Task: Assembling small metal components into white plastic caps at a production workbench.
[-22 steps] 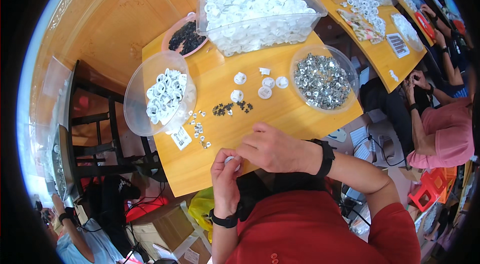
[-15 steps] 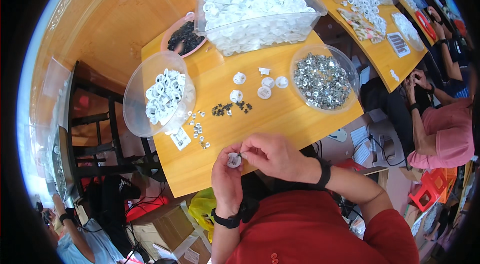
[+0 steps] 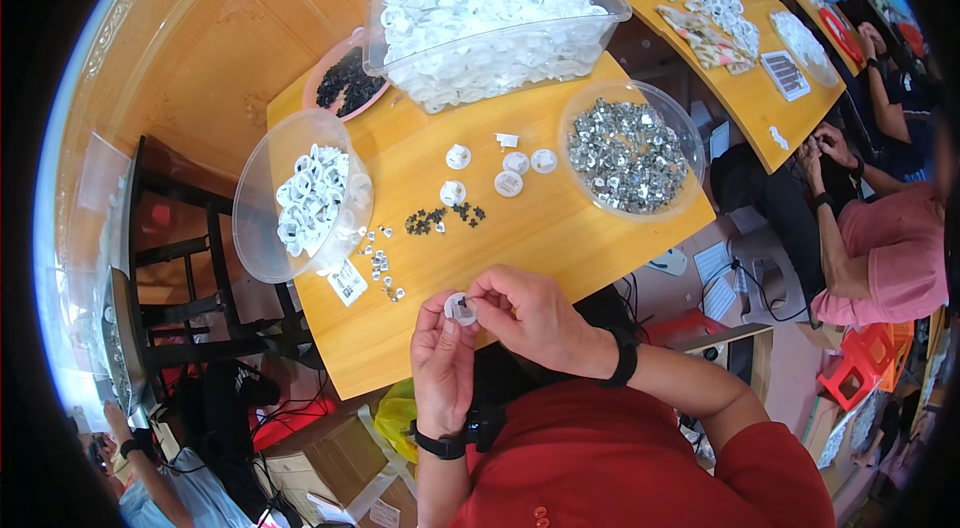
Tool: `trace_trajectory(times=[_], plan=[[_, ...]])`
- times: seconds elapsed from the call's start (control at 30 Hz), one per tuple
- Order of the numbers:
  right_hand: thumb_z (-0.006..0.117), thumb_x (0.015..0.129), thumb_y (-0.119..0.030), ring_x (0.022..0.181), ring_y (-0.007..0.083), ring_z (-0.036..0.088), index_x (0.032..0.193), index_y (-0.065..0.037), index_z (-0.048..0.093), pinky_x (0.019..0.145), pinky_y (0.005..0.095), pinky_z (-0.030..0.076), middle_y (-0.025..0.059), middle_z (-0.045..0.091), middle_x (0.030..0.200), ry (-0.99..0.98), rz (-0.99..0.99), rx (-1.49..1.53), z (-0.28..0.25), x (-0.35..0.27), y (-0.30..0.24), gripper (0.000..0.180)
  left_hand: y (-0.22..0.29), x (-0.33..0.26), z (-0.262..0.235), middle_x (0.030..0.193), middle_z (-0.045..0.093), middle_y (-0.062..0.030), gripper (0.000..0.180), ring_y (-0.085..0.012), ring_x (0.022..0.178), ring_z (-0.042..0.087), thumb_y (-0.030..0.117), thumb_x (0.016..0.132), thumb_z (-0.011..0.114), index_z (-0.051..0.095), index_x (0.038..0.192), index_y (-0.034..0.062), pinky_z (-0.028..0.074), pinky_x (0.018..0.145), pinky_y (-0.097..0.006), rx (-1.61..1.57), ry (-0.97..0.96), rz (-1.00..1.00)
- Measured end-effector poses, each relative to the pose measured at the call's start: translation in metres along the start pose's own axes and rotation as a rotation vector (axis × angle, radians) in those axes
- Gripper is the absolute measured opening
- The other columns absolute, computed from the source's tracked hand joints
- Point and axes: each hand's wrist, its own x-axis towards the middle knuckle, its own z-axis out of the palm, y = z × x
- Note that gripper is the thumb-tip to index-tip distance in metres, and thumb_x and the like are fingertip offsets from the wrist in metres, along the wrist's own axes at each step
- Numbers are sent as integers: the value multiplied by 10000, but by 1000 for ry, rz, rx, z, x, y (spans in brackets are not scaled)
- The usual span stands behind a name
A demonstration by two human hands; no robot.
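My left hand holds a small round white plastic part by its rim, over the near edge of the table. My right hand is closed in a pinch at the part's right side. Whatever sits between those fingertips is too small to make out. Farther up the table lie several loose white round parts, a cluster of small black pieces and some small shiny metal pieces.
A large clear bin heaped with white parts stands at the back. Around it are a pink bowl of black pieces, a bowl of white rings and a bowl of metal pieces. A person in pink sits at right.
The white part has turned in my left hand, showing a different face with a dark spot. My right fingertips stay at its edge. The whole view has shifted slightly.
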Motion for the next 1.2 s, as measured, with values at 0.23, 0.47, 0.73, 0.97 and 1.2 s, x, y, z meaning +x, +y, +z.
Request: trace_trajectory(times=[0.23, 0.47, 0.73, 0.97, 1.2], plan=[[631, 834, -68, 645, 231, 599, 881, -26, 553, 566, 321, 463, 86, 577, 736, 34, -207, -178, 0, 2, -8, 100, -1, -1, 1, 1174, 563, -85, 410, -174, 1110, 537, 238, 919, 594, 474, 1235, 4, 423, 979, -319, -3, 19, -35], [630, 784, -60, 681, 269, 568, 847, -60, 522, 661, 367, 447, 67, 543, 727, 67, -387, -401, 5, 3, -15, 125, 1, -2, 7, 1123, 596, -64, 328, -152, 1026, 570, 178, 914, 601, 528, 1194, 25, 460, 911, -300, -64, 67, -4], [600, 810, -78, 705, 278, 565, 861, -43, 512, 653, 378, 441, 100, 545, 758, 34, -338, -370, 8, 2, -8, 108, -2, -2, -2, 1061, 618, -47, 280, -127, 950, 591, 109, 901, 613, 550, 1160, 27, 491, 843, -287, 75, 121, 56], [569, 830, -28, 741, 332, 587, 879, -15, 502, 623, 407, 464, 146, 558, 783, -41, -182, -89, 11, 3, -9, 84, -4, -2, -2, 1083, 614, -61, 265, -148, 973, 591, 121, 892, 629, 558, 1131, 31, 472, 886, -295, 296, 168, 200], [583, 847, -27, 668, 293, 603, 877, -20, 563, 585, 347, 474, 135, 591, 750, -2, -153, -70, 5, 2, -2, 37, -12, -6, 7, 980, 633, -49, 247, -100, 888, 594, -70, 835, 621, 580, 1068, -2, 472, 847, -241, 373, 215, 231]])
